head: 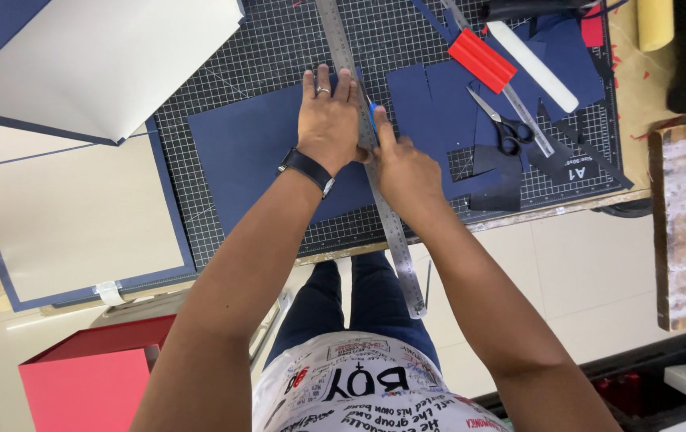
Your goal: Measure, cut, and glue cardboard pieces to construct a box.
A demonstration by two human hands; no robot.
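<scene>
My left hand (328, 120), with a ring and a black wristwatch, presses flat on a long steel ruler (391, 224) that lies across a dark navy paper sheet (239, 156) on the black gridded cutting mat (199, 220). My right hand (403, 164) grips a blue-handled craft knife (372, 120) held against the ruler's right edge, just beside my left hand's fingers. The ruler's near end overhangs the table edge toward my lap.
Navy offcuts (503, 188), black-handled scissors (507, 132), a red folded piece (481, 60), a white strip (533, 66) and a second ruler lie on the mat's right. White boards with navy borders (79, 216) sit at left. A red box (91, 384) stands below.
</scene>
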